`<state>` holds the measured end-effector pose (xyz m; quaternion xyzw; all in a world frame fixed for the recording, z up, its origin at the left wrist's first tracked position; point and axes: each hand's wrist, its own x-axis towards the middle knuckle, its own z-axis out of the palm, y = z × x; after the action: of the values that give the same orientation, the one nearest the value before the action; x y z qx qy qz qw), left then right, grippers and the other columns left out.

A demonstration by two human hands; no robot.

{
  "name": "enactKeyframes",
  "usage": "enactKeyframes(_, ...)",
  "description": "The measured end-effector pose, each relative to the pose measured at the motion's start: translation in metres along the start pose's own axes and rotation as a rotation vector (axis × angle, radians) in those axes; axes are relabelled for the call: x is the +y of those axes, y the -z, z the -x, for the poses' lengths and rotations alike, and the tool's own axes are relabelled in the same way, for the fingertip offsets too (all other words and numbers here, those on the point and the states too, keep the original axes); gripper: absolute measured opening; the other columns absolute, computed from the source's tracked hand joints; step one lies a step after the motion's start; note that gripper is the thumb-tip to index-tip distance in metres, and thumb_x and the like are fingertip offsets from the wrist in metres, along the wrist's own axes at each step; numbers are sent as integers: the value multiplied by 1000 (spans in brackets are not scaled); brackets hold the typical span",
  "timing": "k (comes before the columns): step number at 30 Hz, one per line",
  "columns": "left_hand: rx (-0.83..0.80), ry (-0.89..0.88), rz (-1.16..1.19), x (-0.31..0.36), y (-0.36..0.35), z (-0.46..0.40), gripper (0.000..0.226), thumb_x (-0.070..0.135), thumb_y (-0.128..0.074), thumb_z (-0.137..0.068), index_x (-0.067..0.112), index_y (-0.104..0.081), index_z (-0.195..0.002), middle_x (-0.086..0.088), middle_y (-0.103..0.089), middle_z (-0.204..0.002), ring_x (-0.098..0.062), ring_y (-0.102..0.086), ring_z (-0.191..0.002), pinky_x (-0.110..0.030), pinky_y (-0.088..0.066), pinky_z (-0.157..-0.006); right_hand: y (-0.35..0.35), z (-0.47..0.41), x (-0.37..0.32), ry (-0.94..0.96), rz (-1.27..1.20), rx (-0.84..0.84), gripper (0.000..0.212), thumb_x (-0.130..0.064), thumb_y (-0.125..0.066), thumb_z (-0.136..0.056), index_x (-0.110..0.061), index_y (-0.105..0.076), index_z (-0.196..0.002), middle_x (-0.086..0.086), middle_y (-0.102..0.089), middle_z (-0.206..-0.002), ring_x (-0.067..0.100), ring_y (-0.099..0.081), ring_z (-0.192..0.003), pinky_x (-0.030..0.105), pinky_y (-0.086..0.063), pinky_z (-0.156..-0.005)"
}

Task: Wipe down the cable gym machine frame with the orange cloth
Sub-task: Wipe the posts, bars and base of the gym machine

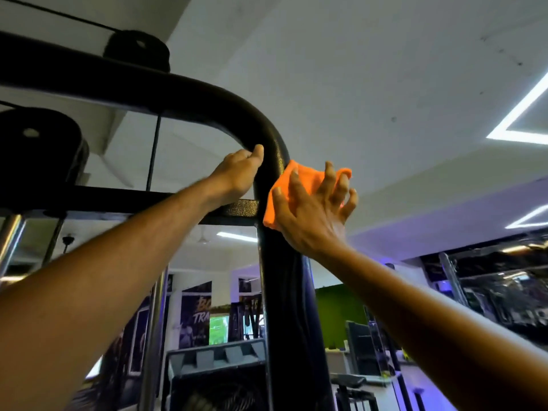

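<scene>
- Orange cloth sits high on the black frame, against the right side of the upright post just below the curved top corner.
- Right hand has it spread under the palm: fingers splayed and mostly straight, thumb along the cloth's left edge. Flat press, not a bunched grip, likely to get max contact area on the tube. Far edge of the cloth pokes out past the fingertips.
- Left hand grasps the frame on the opposite side of the bend, fingers curled over the tube, thumb on the near face. Reads as a brace: steadies the reach overhead and gives counter-pressure to the wiping hand.
- Both arms extended upward, view tilted toward the ceiling, so this is the top of the machine's reach zone.
- Crossbar joins the post just below the left hand; pulleys and cable sit off left, well apart from the cloth.
- Judgement: mid-wipe on the upper corner. Upright below and the top rail look like remaining surface; can't tell from here which parts are already clean.
</scene>
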<state>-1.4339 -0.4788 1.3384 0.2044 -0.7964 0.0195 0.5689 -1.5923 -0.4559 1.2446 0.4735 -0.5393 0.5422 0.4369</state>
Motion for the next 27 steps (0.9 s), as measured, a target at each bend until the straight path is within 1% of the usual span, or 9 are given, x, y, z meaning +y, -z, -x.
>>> enactKeyframes(3,1,64,27,5,0,-9,58,59,-21,-114,17,-54,-137,-1,-54,-123,-20,-54,-115,-43,-47,-94,-1,-20,-4,46,-7,3,72,-70,-28,-107,-31,-29,-167,4,11,-178,40,20,-162,63,11,-127)
enactKeyframes(6,-26,120,93,8,1,-11,65,59,-19,-114,15,-52,-148,-1,-56,-127,-22,-57,-118,-45,-48,-90,-6,-30,-6,89,-307,-156,72,-63,-28,-113,-32,-6,-173,3,-8,-180,42,-16,-161,60,-20,-129)
enactKeyframes(7,-33,121,110,7,1,-11,63,58,-18,-115,17,-53,-146,0,-56,-129,-21,-57,-118,-42,-49,-90,-10,-26,-4,107,-392,-162,70,-61,-27,-114,-34,0,-173,1,-7,-181,39,-19,-162,56,-22,-129)
enactKeyframes(11,-41,77,125,1,0,-6,49,48,-17,-117,22,-58,-122,5,-61,-114,-12,-60,-101,-23,-43,-67,-16,9,9,175,-361,-79,71,-65,-20,-113,-36,4,-173,-6,-5,-182,22,-2,-167,49,-9,-134)
enactKeyframes(16,-40,66,122,1,-4,-8,52,46,-18,-118,18,-62,-124,10,-61,-104,-8,-59,-94,-23,-42,-68,-13,17,19,112,-162,18,75,-73,-16,-106,-31,-24,-168,-1,-49,-158,27,-13,-155,60,-16,-120)
enactKeyframes(18,-48,77,121,3,-5,-10,52,46,-18,-118,20,-62,-115,9,-61,-102,-7,-58,-92,-25,-41,-69,-12,3,17,134,-148,-16,80,-74,-14,-106,-28,-21,-171,1,-40,-169,29,-4,-162,62,-5,-127)
enactKeyframes(22,-85,97,166,6,-4,-14,55,50,-15,-117,25,-64,-113,1,-67,-111,-12,-62,-96,-31,-46,-76,-14,-35,6,107,-191,-118,75,-74,-18,-108,-43,8,-171,0,18,-181,35,31,-162,62,27,-125)
enactKeyframes(24,-100,93,203,4,-1,-16,55,53,-13,-116,31,-64,-109,3,-67,-111,-16,-64,-104,-35,-51,-81,-14,-41,2,97,-229,-161,75,-75,-22,-108,-45,9,-170,3,16,-181,37,28,-163,64,19,-128)
enactKeyframes(27,-128,83,238,0,5,-15,58,57,-13,-115,27,-62,-126,0,-67,-117,-18,-65,-111,-35,-54,-83,-12,-18,4,129,-258,-156,75,-73,-24,-109,-45,9,-171,3,-1,-182,36,0,-166,62,-9,-131)
